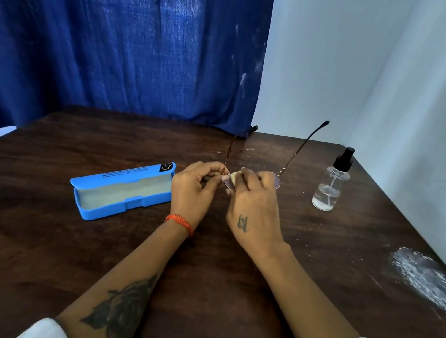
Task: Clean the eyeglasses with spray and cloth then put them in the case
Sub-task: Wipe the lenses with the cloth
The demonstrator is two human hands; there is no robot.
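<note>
Thin-framed eyeglasses [299,154] are held above the dark wooden table [203,252], their two temples pointing up and away from me. My left hand [194,190] pinches the frame at the left hinge. My right hand [254,202] presses a small pale cloth [233,178] against the left lens, and its fingers cover most of the lenses. The blue glasses case [123,191] lies open to the left of my left hand, with a pale lining. A clear spray bottle [329,184] with a black pump stands upright to the right of the glasses.
A blue curtain [120,32] hangs behind the table's far edge. White walls [400,94] close in the back right and right side. A white powdery smear [428,280] marks the table near its right edge.
</note>
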